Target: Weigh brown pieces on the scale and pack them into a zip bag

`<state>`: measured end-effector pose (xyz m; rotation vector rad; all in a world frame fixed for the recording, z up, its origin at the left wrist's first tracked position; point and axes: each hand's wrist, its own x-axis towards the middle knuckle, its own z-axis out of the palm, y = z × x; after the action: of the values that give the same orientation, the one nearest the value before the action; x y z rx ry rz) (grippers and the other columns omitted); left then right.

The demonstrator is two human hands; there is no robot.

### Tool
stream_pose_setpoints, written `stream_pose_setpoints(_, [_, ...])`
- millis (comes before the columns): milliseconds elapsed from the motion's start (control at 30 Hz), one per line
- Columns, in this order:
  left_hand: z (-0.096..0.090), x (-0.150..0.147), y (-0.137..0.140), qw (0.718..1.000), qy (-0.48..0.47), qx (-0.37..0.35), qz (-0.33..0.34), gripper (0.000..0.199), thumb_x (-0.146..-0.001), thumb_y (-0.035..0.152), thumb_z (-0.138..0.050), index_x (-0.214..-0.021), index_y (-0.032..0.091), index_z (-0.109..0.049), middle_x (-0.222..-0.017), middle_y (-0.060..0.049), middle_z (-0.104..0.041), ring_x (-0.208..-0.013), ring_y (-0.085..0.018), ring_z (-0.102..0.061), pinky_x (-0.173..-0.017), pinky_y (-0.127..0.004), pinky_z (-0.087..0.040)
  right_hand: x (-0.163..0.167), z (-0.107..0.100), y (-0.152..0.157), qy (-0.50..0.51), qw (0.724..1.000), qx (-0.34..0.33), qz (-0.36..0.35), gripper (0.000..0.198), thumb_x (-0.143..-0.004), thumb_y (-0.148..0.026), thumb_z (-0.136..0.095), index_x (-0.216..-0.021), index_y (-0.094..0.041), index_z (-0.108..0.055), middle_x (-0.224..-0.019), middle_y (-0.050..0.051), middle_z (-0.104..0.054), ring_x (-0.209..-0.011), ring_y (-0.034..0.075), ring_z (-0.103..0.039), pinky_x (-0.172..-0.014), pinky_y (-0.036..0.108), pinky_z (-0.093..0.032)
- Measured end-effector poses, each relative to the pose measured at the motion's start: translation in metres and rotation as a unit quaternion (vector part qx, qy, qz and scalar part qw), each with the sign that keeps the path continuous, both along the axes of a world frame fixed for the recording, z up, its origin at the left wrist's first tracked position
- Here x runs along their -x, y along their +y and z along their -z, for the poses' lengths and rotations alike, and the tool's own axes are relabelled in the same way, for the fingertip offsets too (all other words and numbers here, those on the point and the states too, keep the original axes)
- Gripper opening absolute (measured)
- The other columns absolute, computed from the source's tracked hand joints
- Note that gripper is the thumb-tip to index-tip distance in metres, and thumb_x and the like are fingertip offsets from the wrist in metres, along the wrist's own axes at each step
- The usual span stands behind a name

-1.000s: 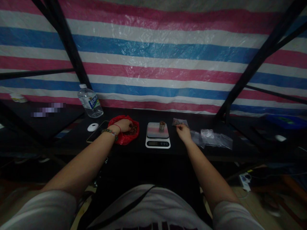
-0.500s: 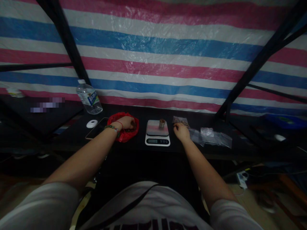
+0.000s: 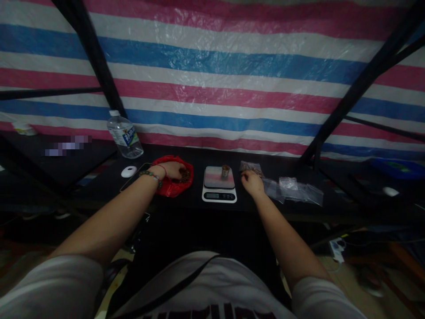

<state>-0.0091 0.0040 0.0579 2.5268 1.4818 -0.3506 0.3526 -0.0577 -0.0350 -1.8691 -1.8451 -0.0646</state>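
My left hand reaches into a red plastic bag, its fingers curled down among small brown pieces. The fingertips are hidden there. My right hand rests at the near edge of a clear plastic bag that holds similar brown pieces. Its fingers are bent together on the bag's edge. Between the hands stands a white kitchen scale with a lit display. A small metal-looking cup with brown contents sits upright on the scale's plate, toward the right.
Several flat clear bags lie to the right of my right hand. At the left are a white rounded object, a phone-like slab partly under my forearm, and a large clear bottle. Dark metal posts frame the striped sheet behind.
My left hand has shifted slightly left inside the red bag, uncovering more brown pieces. My right hand stays at the clear bag. The whole view has moved a little.
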Motion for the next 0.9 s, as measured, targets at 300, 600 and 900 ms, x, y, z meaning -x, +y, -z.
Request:
stream_pose_setpoints(300, [0.010,0.005,0.003,1.000,-0.012,0.027,0.006,0.050,-0.066,0.036,-0.065,-0.114,0.022,-0.064,-0.111,-0.003,-0.068,-0.093,-0.019,-0.063,-0.081,-0.023,-0.046,0.000,0.000,0.000,0.010,1.000,-0.009,-0.009,0.025,-0.082,-0.023,-0.047,-0.097,-0.019,-0.066,-0.104,0.008,-0.066,-0.095,0.020,-0.061,-0.085,0.030,-0.044])
stream_pose_setpoints(600, [0.019,-0.003,0.004,0.998,-0.045,0.036,-0.026,0.036,-0.063,0.019,-0.060,-0.098,0.021,-0.069,-0.091,-0.002,-0.072,-0.076,-0.016,-0.064,-0.067,-0.021,-0.046,-0.001,0.003,0.003,0.023,1.000,-0.010,-0.016,0.023,-0.082,-0.022,-0.048,-0.095,-0.019,-0.067,-0.101,0.007,-0.067,-0.096,0.020,-0.060,-0.087,0.029,-0.044])
stream_pose_setpoints(900, [0.000,-0.001,0.001,0.997,-0.042,0.008,-0.061,0.029,-0.069,0.025,-0.059,-0.095,0.025,-0.072,-0.089,0.000,-0.072,-0.078,-0.014,-0.064,-0.069,-0.018,-0.046,-0.001,0.003,0.003,0.025,1.000,-0.006,-0.018,0.024,-0.081,-0.020,-0.048,-0.096,-0.018,-0.067,-0.102,0.008,-0.066,-0.096,0.019,-0.060,-0.088,0.029,-0.043])
